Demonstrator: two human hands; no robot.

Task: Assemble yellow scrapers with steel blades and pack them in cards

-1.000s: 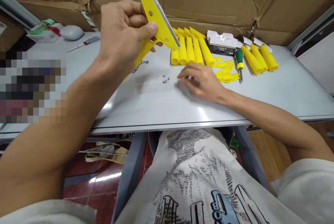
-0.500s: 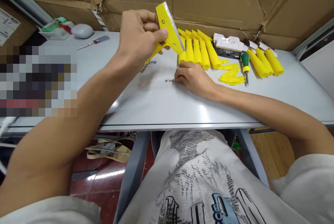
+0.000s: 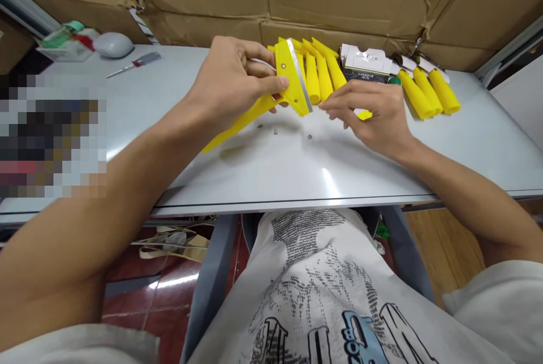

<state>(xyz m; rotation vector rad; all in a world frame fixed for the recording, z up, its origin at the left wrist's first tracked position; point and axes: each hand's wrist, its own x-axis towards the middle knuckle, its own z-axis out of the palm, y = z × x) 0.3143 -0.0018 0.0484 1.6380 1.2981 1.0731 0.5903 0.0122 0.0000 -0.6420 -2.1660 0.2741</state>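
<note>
My left hand [image 3: 244, 78] grips a yellow scraper [image 3: 292, 82] by its head, with the metal blade edge facing right and the handle slanting down to the left. Just right of the blade, my right hand [image 3: 373, 118] is raised over the table with thumb and fingertips pinched together; whatever they hold is too small to make out. Below the scraper, small screws [image 3: 275, 132] lie on the table, one of them [image 3: 310, 136] nearer my right hand.
Several yellow handles [image 3: 324, 78] stretch behind the hands beside a white and black box [image 3: 365, 64]. Farther right lie more yellow scrapers [image 3: 424, 95]. A screwdriver [image 3: 136, 64], a grey mouse [image 3: 113, 45] and a clear box [image 3: 68, 47] sit at the back left.
The scraper has come down and to the right in my left hand, its handle now in view. My right hand has lifted from the screws and moved right, beside the blade.
</note>
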